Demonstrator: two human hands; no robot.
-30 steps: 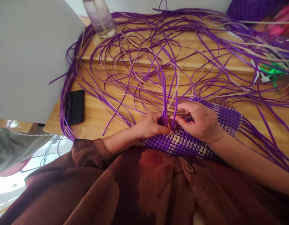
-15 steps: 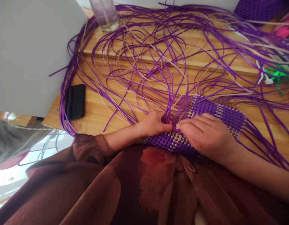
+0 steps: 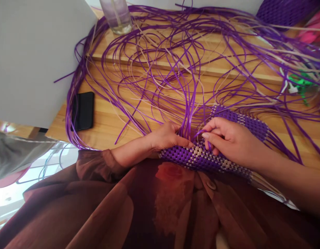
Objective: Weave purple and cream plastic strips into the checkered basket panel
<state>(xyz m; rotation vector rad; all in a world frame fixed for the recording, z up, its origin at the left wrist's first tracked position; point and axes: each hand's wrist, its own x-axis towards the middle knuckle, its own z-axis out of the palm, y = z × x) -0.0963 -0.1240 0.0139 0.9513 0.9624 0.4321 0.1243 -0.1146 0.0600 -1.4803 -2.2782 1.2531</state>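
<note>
From the view's centre, the purple-and-cream woven panel point(image 3: 201, 159) lies toward 4 o'clock. The left hand point(image 3: 166, 138) closes round upright purple strands point(image 3: 188, 119), thumb along the panel's edge. The right hand point(image 3: 226, 140) pinches 1 purple strip point(image 3: 199, 132), remaining fingers loosely curled. A black smartphone point(image 3: 84, 111) lies at 9 o'clock.

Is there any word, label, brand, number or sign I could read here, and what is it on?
None: no readable text shows anywhere.
The black phone, clear bottle and purple woven piece show no lettering I can make out.
The small white piece at the right is too small and blurred to tell.
</note>
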